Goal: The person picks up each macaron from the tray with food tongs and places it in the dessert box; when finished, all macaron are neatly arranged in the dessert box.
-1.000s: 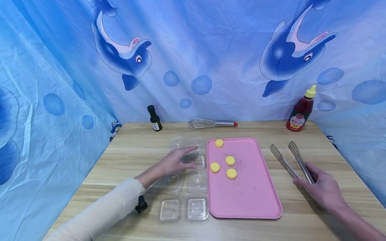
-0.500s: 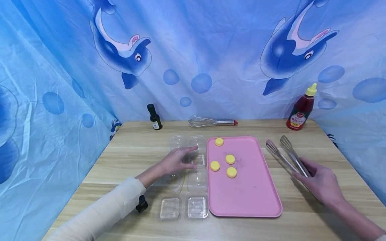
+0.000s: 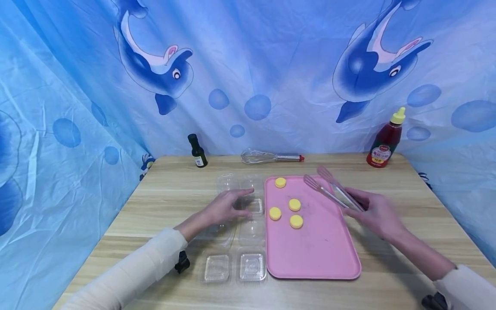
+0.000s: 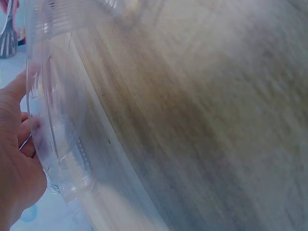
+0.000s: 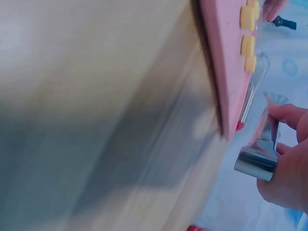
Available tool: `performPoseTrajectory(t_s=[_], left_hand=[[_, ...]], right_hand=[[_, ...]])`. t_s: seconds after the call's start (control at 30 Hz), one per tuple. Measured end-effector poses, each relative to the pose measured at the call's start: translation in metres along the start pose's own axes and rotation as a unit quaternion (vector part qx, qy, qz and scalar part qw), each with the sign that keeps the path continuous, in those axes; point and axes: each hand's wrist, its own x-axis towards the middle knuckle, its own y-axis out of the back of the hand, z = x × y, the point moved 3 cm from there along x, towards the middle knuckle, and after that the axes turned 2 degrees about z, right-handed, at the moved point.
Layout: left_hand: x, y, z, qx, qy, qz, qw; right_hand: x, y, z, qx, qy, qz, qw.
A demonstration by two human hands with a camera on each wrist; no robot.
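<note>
My right hand [image 3: 379, 213] grips metal tongs [image 3: 336, 189] by the sides, over the right edge of a pink tray [image 3: 317, 258]. The tong ends are apart with nothing between them. Several round yellow macarons [image 3: 296, 221] lie on the tray's left half. In the right wrist view the bent end of the tongs [image 5: 257, 161] shows beside the palm. My left hand [image 3: 222, 209] rests among clear plastic boxes [image 3: 252, 265], thumb and index finger straight and spread beside one small box. In the left wrist view its other fingers are partly behind clear plastic [image 4: 62, 130].
A whisk [image 3: 271, 157] lies along the table's back edge. A small dark bottle [image 3: 198, 153] stands at the back left and a red sauce bottle [image 3: 385, 144] at the back right. A blue dolphin curtain [image 3: 259, 64] hangs behind the wooden table.
My right hand has carried the tongs leftward and up from the right side of the table to over the tray's right edge. The left hand has stayed in place.
</note>
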Motion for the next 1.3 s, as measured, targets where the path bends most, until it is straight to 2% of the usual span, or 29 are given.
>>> performPoseTrajectory(t_s=[0.1,0.27,0.57,0.97,1.3], left_hand=[[0.000,0.000,-0.001,0.000,0.003,-0.002,1.0000],[0.001,0.000,-0.002,0.002,-0.001,0.000,1.0000],[0.002,0.001,0.000,0.004,-0.003,0.000,1.0000],[0.002,0.000,0.001,0.007,0.003,-0.006,1.0000],[0.000,-0.001,0.000,0.014,0.006,-0.008,0.9999]], right_hand=[[0.010,-0.011,-0.010,-0.001,0.006,-0.026,0.9996],[0.025,-0.029,-0.024,0.028,0.025,-0.054,0.9978],[0.040,-0.051,-0.042,0.035,0.090,-0.043,0.9943],[0.048,-0.064,-0.048,0.014,0.063,-0.043,0.9970],[0.050,-0.065,-0.047,0.016,0.064,-0.055,0.9964]])
